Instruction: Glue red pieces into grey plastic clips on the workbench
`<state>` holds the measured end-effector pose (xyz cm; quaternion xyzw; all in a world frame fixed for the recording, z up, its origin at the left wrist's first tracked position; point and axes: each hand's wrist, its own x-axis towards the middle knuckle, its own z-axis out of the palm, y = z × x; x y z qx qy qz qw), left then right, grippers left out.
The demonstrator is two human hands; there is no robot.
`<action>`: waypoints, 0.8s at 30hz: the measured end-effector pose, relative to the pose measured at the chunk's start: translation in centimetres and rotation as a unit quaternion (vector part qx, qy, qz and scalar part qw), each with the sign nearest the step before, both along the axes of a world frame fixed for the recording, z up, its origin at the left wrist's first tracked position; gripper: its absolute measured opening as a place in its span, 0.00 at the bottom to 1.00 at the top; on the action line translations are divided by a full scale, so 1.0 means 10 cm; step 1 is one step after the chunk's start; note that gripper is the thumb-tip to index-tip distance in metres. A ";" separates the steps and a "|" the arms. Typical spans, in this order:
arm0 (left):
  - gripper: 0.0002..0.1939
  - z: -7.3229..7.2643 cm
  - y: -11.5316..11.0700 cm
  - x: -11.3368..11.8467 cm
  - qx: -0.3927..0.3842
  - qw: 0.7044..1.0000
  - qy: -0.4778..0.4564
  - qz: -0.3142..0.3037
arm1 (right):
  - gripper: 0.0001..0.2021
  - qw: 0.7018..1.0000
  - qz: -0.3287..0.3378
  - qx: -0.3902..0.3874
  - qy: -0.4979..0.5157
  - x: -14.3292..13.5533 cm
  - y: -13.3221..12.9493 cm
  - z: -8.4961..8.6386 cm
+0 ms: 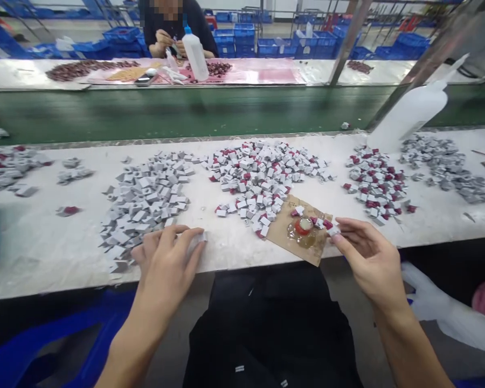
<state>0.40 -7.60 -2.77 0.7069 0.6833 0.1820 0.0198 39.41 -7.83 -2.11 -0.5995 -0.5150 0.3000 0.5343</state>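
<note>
Head view: small gray piece (203,236) sits between thumb and index fingertip of the left hand (167,256), just above the tabletop (216,253), right of the gray pile (145,196). Gray-and-maroon piece (333,231) is at the right hand's (369,261) fingertips, by the right edge of the cardboard sheet (281,230).

Left piece: pale gray, mostly covered by fingers, shape unclear. Right one: blocky, light gray with a maroon part toward the cardboard; can't tell whether it touches its neighbor. Cardboard carries a wet-looking, clear brownish puddle (307,241) around a round red-rimmed item (304,226), plus a few more gray/maroon bits. Mixed gray-maroon pile (262,164) lies between the hands, farther back; second mixed pile (375,183) is beyond the right hand.

Left hand: palm down, back up, pinching its piece, other fingers curled at the gray pile. Right hand: turned thumb-side up, pinching its piece, remaining fingers loosely bent. Both forearms come in from the near edge, spread apart.
</note>
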 end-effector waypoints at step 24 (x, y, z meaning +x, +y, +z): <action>0.19 0.04 0.10 0.69 -0.107 0.828 -0.550 -0.007 | 0.14 0.999 0.004 -0.021 0.038 -0.20 0.10 0.03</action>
